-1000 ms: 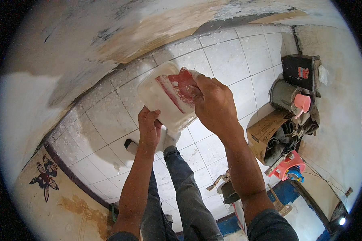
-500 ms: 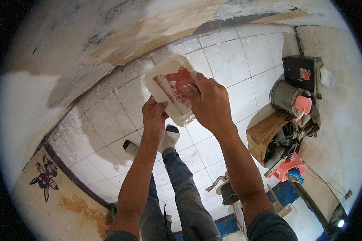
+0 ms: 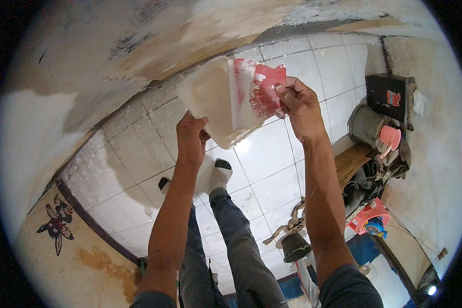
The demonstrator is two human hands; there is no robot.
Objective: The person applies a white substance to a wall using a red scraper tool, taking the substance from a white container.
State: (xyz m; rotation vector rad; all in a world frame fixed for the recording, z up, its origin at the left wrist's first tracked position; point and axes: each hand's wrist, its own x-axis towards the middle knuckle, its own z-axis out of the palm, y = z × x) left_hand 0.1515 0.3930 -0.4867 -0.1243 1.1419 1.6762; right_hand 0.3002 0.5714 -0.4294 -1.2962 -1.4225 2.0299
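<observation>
A translucent cream plastic container (image 3: 206, 97) with pale residue inside is held in front of me above the floor. My left hand (image 3: 192, 133) grips its lower-left rim, fingers closed on it. My right hand (image 3: 300, 105) pinches a flat red scraper (image 3: 267, 84) between thumb and fingers. The scraper is smeared with white paste; its long pale edge lies across the container's right part, over or against the rim; I cannot tell if it touches the inside.
Stained walls (image 3: 200, 20) border the white tiled floor (image 3: 128, 154). At right stand a black box (image 3: 386, 95), a grey bucket (image 3: 362, 123) with pink dipper (image 3: 390, 136), a cardboard box (image 3: 351, 164) and a pink stool (image 3: 369, 210). A dark pail (image 3: 295, 249) is near my legs.
My right hand has moved up and to the right with the scraper, which now shows more to the container's right. The container and my left hand have shifted slightly.
</observation>
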